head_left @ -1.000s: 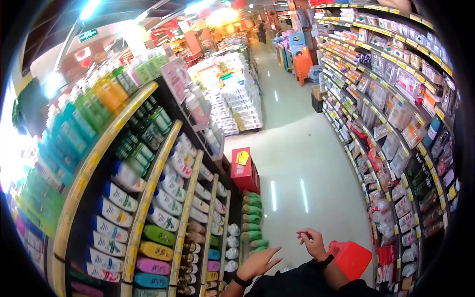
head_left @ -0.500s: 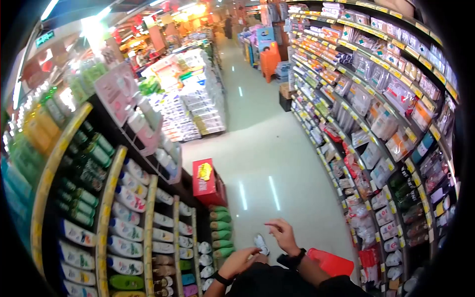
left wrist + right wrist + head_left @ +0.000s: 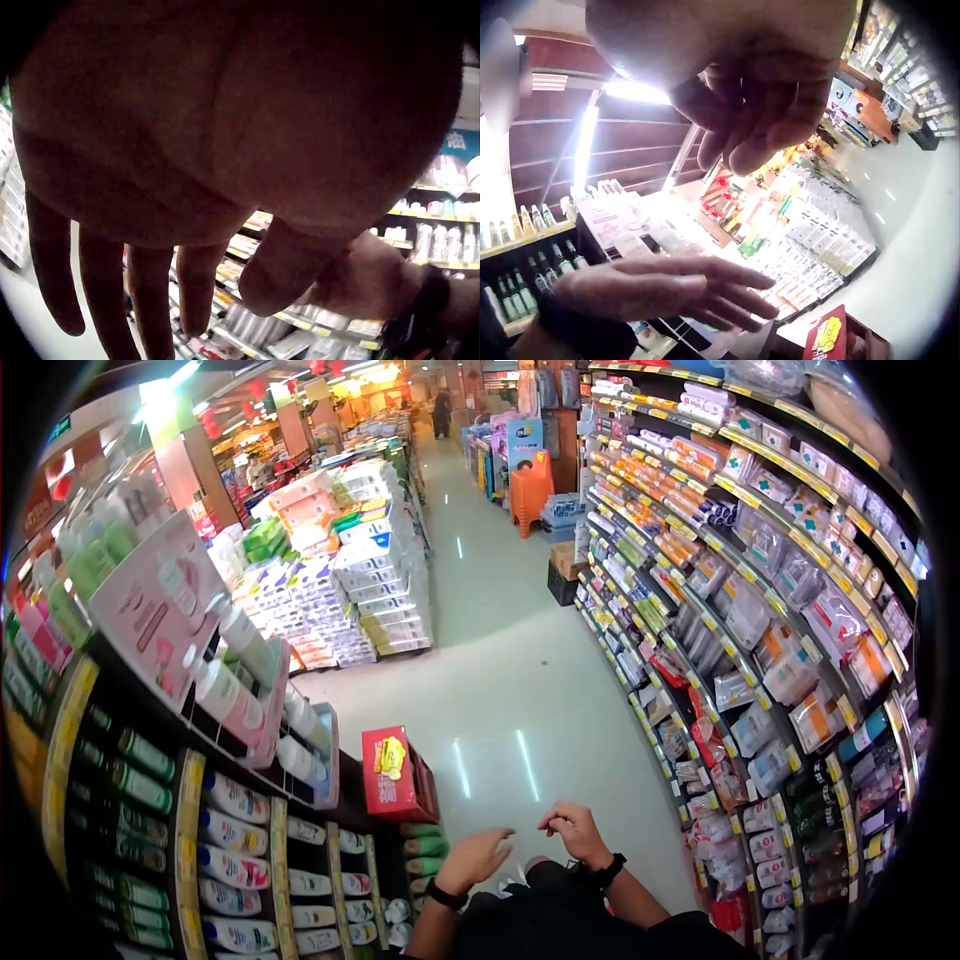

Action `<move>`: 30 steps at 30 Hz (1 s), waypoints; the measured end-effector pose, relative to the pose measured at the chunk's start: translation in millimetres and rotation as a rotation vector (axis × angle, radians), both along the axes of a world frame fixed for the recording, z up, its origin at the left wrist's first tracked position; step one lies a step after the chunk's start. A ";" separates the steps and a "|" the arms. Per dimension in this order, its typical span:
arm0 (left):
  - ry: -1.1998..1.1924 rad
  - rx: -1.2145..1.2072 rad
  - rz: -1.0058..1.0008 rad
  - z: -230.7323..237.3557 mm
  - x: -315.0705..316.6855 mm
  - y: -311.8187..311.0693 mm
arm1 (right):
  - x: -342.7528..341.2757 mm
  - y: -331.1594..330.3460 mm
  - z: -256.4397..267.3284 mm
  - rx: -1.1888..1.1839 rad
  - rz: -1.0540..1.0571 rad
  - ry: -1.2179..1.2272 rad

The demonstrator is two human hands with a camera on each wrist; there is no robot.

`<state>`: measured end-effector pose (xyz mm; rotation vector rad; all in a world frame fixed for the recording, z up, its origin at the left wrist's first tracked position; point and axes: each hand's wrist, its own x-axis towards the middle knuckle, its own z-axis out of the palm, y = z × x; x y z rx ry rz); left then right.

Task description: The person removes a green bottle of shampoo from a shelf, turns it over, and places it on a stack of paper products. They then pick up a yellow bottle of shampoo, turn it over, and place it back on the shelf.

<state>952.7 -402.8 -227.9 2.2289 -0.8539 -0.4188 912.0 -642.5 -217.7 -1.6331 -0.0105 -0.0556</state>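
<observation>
Both hands are held out in front of the body above the aisle floor, with nothing in them. The left hand point(image 3: 475, 860) has its fingers stretched forward; its palm point(image 3: 210, 127) and spread fingers fill much of the left wrist view. A short gap away is the right hand point(image 3: 575, 832), its fingers loosely bent in the right wrist view point(image 3: 757, 90). Each wrist wears a dark band. Nearest the left hand are green packages point(image 3: 425, 847) low beside the shelf and a red box point(image 3: 398, 772) with a yellow tag on top.
Shelves of bottles point(image 3: 238, 830) line the left side, with a pink display point(image 3: 155, 610) at the end. A long shelf of packaged goods point(image 3: 740, 590) runs along the right. Ahead are stacked white packs point(image 3: 375, 580), an orange stool point(image 3: 530, 495) and pale shiny floor point(image 3: 490, 690).
The view has moved along the aisle, bringing the pink display closer. The red container beside the right arm has slipped almost out of sight. Both hands have shifted slightly and stay empty.
</observation>
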 end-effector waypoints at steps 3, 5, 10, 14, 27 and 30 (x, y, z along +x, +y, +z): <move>0.129 0.062 -0.165 17.3 37.9 -28.2 | 40.1 -1.4 -18.7 -0.028 -0.016 0.036; 0.181 0.050 -0.209 -13.5 62.4 -38.7 | 71.4 -14.7 -28.2 -0.054 -0.015 0.088; 0.254 0.102 -0.259 -14.1 159.2 -55.3 | 170.4 -71.6 -36.9 -0.115 -0.078 0.066; 0.212 0.148 -0.184 22.5 251.5 -74.8 | 255.2 -109.4 -32.9 -0.147 -0.152 -0.040; 0.225 0.226 0.048 25.7 489.2 -111.5 | 550.1 -132.1 -36.5 -0.090 0.054 0.001; 0.297 0.177 0.098 11.8 520.1 -96.7 | 601.7 -110.0 -25.1 -0.154 0.201 -0.043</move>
